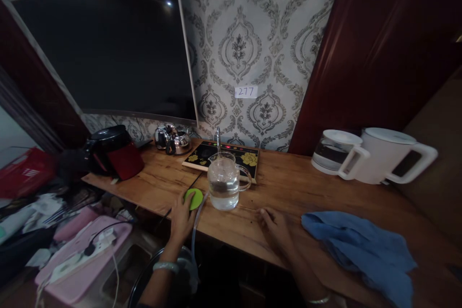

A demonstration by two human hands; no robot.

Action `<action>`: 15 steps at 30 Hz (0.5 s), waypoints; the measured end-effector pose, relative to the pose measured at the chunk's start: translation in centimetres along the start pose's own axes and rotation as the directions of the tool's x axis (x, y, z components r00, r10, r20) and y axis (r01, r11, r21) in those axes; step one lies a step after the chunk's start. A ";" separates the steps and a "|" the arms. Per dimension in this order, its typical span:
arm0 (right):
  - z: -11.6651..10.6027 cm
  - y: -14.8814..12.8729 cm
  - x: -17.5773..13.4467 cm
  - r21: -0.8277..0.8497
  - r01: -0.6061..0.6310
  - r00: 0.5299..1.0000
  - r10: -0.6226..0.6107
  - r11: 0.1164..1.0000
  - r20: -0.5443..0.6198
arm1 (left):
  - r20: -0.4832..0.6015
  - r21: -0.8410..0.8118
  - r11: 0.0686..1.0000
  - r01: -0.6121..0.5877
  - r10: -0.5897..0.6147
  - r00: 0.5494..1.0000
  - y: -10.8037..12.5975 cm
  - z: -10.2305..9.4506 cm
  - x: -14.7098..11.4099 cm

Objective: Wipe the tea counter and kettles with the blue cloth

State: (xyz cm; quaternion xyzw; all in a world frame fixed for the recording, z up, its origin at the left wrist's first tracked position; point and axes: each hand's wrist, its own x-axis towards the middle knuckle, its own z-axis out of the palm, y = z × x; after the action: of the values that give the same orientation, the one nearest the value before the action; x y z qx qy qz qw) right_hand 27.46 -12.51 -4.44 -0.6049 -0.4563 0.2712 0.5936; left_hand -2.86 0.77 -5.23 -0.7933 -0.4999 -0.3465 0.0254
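Between my hands stands a clear glass pitcher [223, 190], partly filled with water, its handle to the right. My left hand [182, 215] is closed on a round, flat green lid [195, 198] at its left, just above the tabletop. A clear hose [194, 238] runs beside the pitcher and down over the table's front edge. To the right of the pitcher, my right hand [275, 231] lies on the wood near the edge, fingers loosely curled, with nothing seen in it. Behind the pitcher is a black tea stove [202, 151] with gold flowers, lit red digits and a thin metal spout [218, 138].
On the wooden table [285, 183] are a blue cloth [357, 245], a white-lidded glass jug [330, 154], a white pitcher [382, 154], shiny kettles [180, 142] and a red-and-black pot [124, 156]. Below left are a pink stool [79, 279] with a power strip and a dark basin [139, 281].
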 end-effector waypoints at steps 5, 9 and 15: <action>0.0 0.6 0.1 0.026 -0.009 1.000 0.009 1.000 0.007 | -0.003 -0.020 1.000 -0.013 0.013 1.000 0.1 -0.2 0.0; 0.0 0.4 0.0 0.018 -0.006 1.000 0.005 1.000 0.009 | -0.005 -0.014 1.000 -0.002 0.001 1.000 0.2 -0.2 0.1; 0.0 -0.1 0.1 0.000 -0.005 1.000 0.005 1.000 0.004 | -0.009 -0.030 1.000 0.001 -0.001 1.000 0.2 -0.2 0.1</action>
State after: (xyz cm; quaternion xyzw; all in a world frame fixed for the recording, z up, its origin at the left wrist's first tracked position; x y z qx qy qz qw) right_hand 27.47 -12.50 -4.30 -0.6053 -0.4559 0.2739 0.5922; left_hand -2.78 0.66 -4.96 -0.7917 -0.4949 -0.3577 0.0156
